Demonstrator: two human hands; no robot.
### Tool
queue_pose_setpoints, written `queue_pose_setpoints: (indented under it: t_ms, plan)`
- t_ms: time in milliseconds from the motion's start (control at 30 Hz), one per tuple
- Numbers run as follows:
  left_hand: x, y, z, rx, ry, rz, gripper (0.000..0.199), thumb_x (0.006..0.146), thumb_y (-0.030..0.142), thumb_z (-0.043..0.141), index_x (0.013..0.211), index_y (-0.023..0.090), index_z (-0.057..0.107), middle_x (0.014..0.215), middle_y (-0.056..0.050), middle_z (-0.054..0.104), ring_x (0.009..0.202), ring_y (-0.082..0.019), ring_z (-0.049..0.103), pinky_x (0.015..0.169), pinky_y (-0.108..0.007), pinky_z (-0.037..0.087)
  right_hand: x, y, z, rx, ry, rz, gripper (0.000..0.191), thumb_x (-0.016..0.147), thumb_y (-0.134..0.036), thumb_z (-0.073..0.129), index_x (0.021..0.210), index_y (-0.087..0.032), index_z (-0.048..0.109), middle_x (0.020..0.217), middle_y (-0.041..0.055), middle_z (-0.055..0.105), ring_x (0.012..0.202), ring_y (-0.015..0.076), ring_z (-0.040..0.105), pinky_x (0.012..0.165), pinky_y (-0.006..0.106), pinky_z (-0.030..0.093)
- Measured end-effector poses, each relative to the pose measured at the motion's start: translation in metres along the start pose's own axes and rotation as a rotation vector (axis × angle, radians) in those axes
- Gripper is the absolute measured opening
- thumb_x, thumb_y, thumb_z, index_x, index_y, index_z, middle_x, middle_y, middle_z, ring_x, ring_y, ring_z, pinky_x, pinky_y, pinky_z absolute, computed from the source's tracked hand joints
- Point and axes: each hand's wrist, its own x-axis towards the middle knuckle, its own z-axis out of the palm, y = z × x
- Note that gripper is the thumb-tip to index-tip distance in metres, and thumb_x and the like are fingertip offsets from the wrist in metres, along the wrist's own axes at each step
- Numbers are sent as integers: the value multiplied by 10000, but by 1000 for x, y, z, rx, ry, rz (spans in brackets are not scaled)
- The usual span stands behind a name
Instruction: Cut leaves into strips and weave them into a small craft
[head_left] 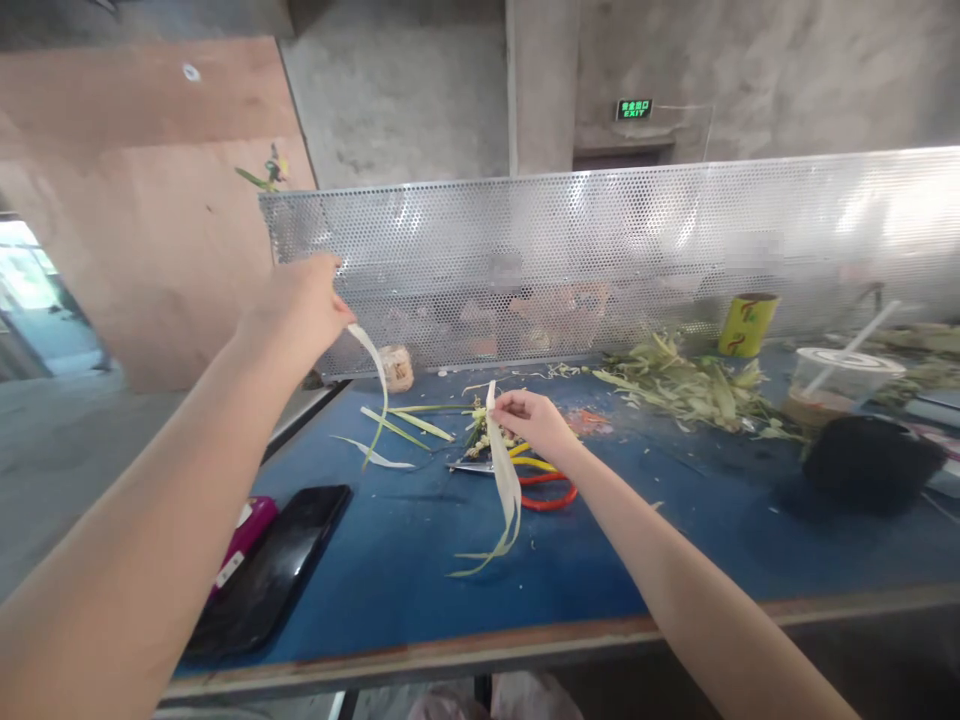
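My left hand point(307, 300) is raised over the far left of the table, pinching the end of a narrow corn husk strip point(381, 375) that curves down to the tabletop. Over the middle, my right hand point(532, 420) grips a wider pale corn husk point(504, 475) near its upper end. That husk hangs down and splits into thin tails at the bottom. Behind it lies a pair of scissors point(551, 492) with red and yellow handles, its blades partly hidden. Several cut husk strips point(420, 422) lie between my hands.
A heap of dry husks point(675, 385) lies at the back right, near a yellow can point(748, 325) and a plastic cup with a straw point(840, 375). A black phone point(277, 570) and a purple object point(251, 530) lie front left. A perforated metal panel point(465, 230) borders the back.
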Motion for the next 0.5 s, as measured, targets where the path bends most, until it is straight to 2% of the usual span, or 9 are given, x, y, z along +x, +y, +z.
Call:
queue_pose_setpoints:
  t_ms: [67,133,233,300,400,500]
  plan:
    - [-10,18,-6,-102,1,-2,550,685,284,580,1189,142,411,760,2,648,744,-147,585,753,-324,432,-3,-9,-1,7,7,-83,157,665,-306,577,696,-165,516,635,-22,527,546,73,478,540,211,408]
    - [-21,33,-7,-222,-12,11,537,677,323,587,1170,174,436,801,6,665,592,-96,581,693,-277,447,-6,-18,-3,-7,30,-177,148,700,-316,560,721,-174,524,665,-15,533,586,82,493,583,225,419]
    - [-33,51,2,-298,-41,-3,493,650,289,609,1121,213,483,754,14,679,508,-94,565,617,-250,456,-9,-29,-4,-61,126,-345,111,721,-297,555,715,-188,535,830,23,562,743,111,533,683,252,437]
    - [-39,61,13,-369,-93,39,518,631,269,623,1128,214,486,749,3,684,533,-111,581,603,-244,459,-11,-32,-4,-74,149,-411,87,726,-275,554,702,-193,541,971,42,551,864,128,533,750,272,437]
    - [-47,75,28,-455,-221,105,480,641,270,606,1110,211,518,733,-7,689,508,-115,575,553,-240,458,-12,-29,-3,-13,88,-384,73,733,-256,542,702,-192,525,1002,45,559,886,129,543,770,291,447]
    - [-53,84,38,-539,-272,129,421,659,257,586,1076,211,550,745,-10,693,481,-110,561,492,-231,443,-10,-22,-3,14,86,-328,90,724,-252,540,681,-186,497,962,41,580,838,123,560,743,284,460]
